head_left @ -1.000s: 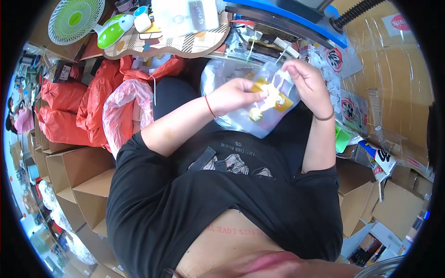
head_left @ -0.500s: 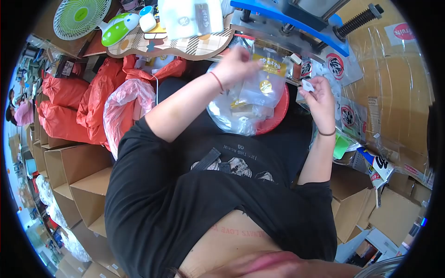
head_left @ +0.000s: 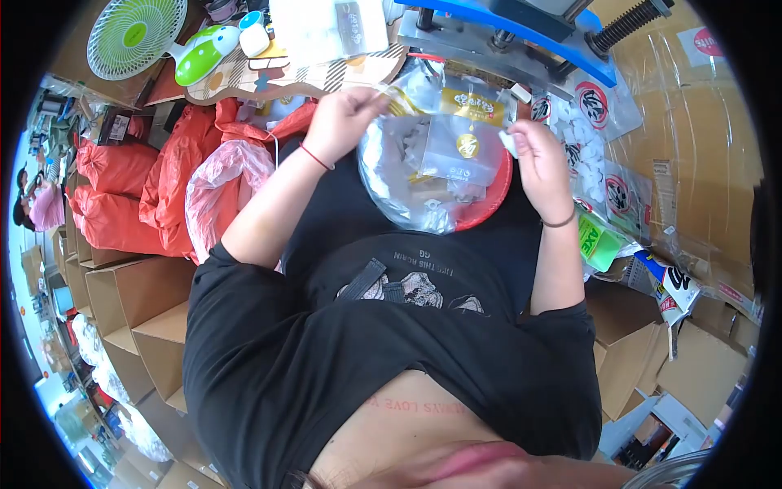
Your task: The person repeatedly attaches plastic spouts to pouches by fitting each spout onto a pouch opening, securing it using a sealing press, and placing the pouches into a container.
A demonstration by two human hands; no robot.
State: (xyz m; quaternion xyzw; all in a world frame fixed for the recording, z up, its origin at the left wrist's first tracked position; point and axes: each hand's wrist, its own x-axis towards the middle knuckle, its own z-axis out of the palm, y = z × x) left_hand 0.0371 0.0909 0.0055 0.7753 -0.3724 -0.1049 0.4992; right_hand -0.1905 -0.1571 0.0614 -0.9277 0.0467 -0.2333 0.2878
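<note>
My left hand [head_left: 346,118] is closed, pinching the edge of a clear plastic bag with a gold band [head_left: 401,102] over the left side of a red basin [head_left: 498,196]. Clear plastic lines that basin, and inside lie several clear bags with gold printing [head_left: 464,147] and small pale pieces too jumbled to make out. At the basin's right rim, my right hand [head_left: 542,167] holds a small white piece [head_left: 510,144] between thumb and fingers. What exactly this piece is, I cannot tell.
A blue-framed metal press [head_left: 521,41] stands beyond the basin. Left of it are a green and white fan [head_left: 134,37] and a wavy-edged board [head_left: 326,77]. Red plastic sacks [head_left: 118,175] lie at left; cardboard boxes [head_left: 163,297] stand on both sides.
My left hand has moved left across the basin and now holds a bag with a gold band. My right hand, still with the white piece, has shifted slightly left toward the basin.
</note>
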